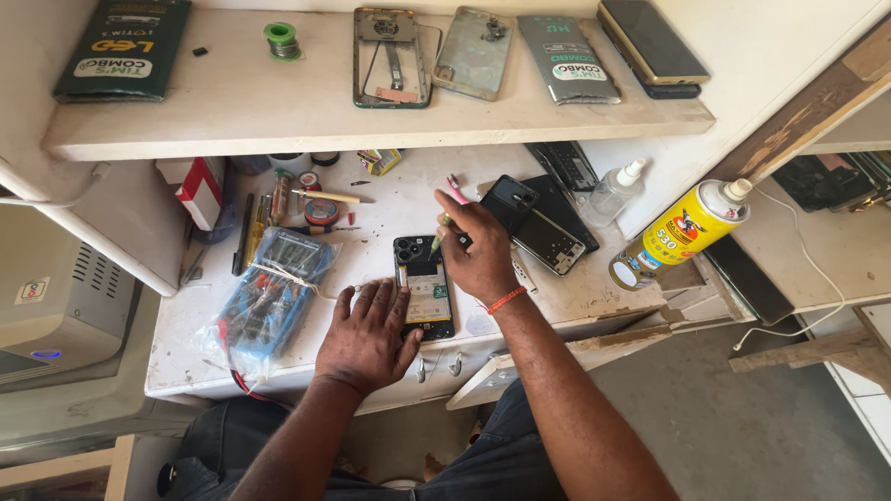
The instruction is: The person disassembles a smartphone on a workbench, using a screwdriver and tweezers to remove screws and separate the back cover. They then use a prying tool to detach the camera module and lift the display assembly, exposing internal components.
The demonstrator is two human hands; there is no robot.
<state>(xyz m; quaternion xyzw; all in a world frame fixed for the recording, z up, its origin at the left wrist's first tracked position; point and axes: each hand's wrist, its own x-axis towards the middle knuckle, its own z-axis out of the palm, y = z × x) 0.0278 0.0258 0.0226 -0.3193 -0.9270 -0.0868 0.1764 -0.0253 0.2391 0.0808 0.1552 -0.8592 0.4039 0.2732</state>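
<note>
A person seated at a cluttered white work surface (390,209) looks down at an opened smartphone (424,286) lying flat near the front edge, its back cover off and the camera cluster and circuit board exposed. The left hand (367,336) rests palm down beside and partly over the phone's lower left corner, fingers spread and flat, gripping nothing and simply pinning the phone in place. The right hand (478,249), with an orange band at the wrist, is closed around a small green-handled screwdriver (438,237), whose tip points down toward the phone's upper right edge; whether the tip touches a screw is too small to tell. To work well here, it seems wise to keep the tool upright over the screw, press lightly, and keep the left palm steady so the phone does not slide. Left of the phone lies a blue multimeter in a clear plastic bag (274,292). To the right sit another dismantled phone frame (548,239), a small clear spray bottle (614,192) and a yellow aerosol can (677,234) on its side. The shelf (232,111) above holds a spool of solder wire (281,40) and phone back covers (473,51).
</note>
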